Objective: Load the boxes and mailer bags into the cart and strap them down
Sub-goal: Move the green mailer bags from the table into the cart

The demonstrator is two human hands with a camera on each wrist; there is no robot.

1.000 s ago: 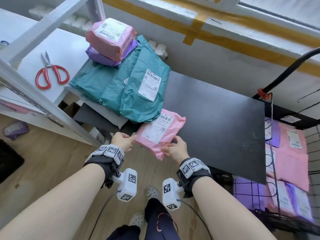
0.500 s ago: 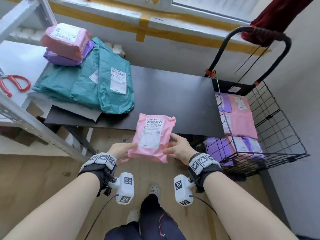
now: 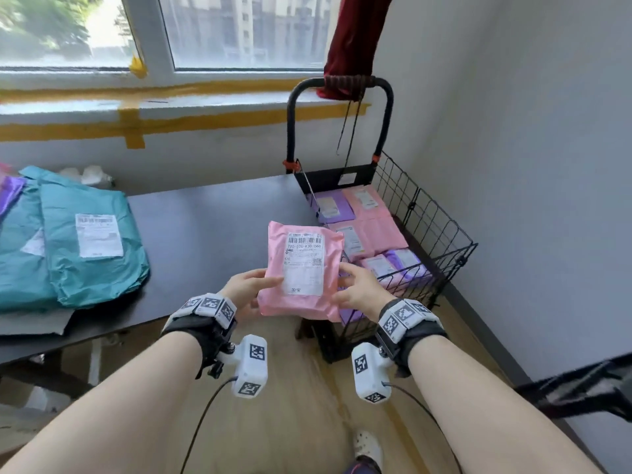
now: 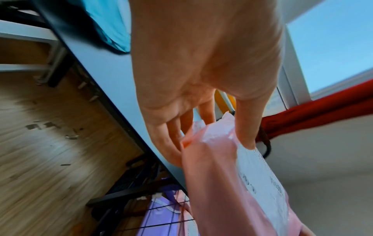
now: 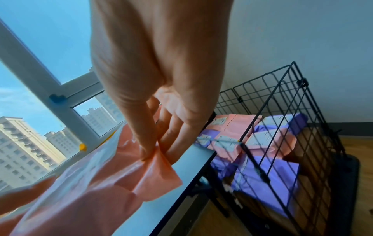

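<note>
A pink mailer bag (image 3: 301,271) with a white label is held in the air over the table's right corner, just left of the cart. My left hand (image 3: 248,292) pinches its left edge, thumb on the label side (image 4: 245,135). My right hand (image 3: 355,289) pinches its right edge (image 5: 153,150). The black wire cart (image 3: 441,234) stands to the right of the table and holds several pink and purple mailer bags (image 3: 372,230) laid flat. More of the same bags (image 5: 262,143) show in the right wrist view behind the cart's mesh.
The dark table (image 3: 212,227) carries teal mailer bags (image 3: 89,244) at its left, with a purple one (image 3: 10,193) at the frame edge. The cart's handle (image 3: 338,87) has a dark red cloth (image 3: 355,39) and cord on it. A wall (image 3: 530,165) is right of the cart. A black object (image 3: 581,388) sits at lower right.
Both hands lifted the pink mailer bag off the table's front edge and carried it right toward the cart. My view swung right and up, so the window and the cart's handle now show.
</note>
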